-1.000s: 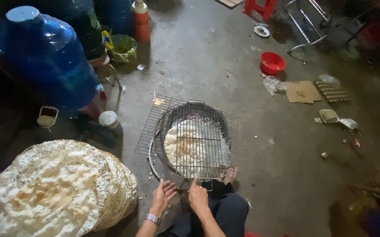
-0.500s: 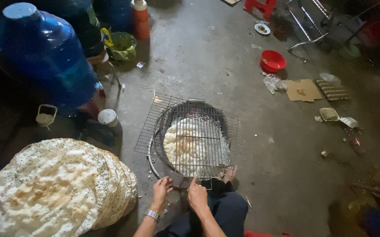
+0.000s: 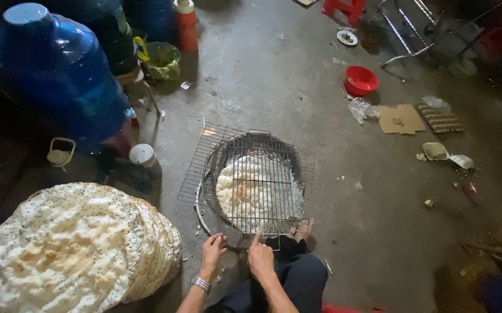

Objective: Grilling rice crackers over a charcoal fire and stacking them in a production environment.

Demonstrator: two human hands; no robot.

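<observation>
The pale, blistered round rice cracker lies flat inside the square wire grill rack, just ahead of my two hands, over a round dark metal brazier set on the grey concrete floor. Compared with a second ago the cracker looks wider and puffier under the mesh, with a browned patch near its middle, so I judge the toasting is well along. My left hand rests at the near rim of the brazier, fingers curled loosely, gripping nothing that I can see. My right hand sits just beside it, index finger stretched toward the near edge of the rack, the other fingers folded; it holds nothing either. Both hands have stayed at that near edge. To the left of my left hand sits a tall stack of finished speckled crackers. Further left and ahead stands a big blue plastic water jug; a small red bowl lies well ahead to the right.
</observation>
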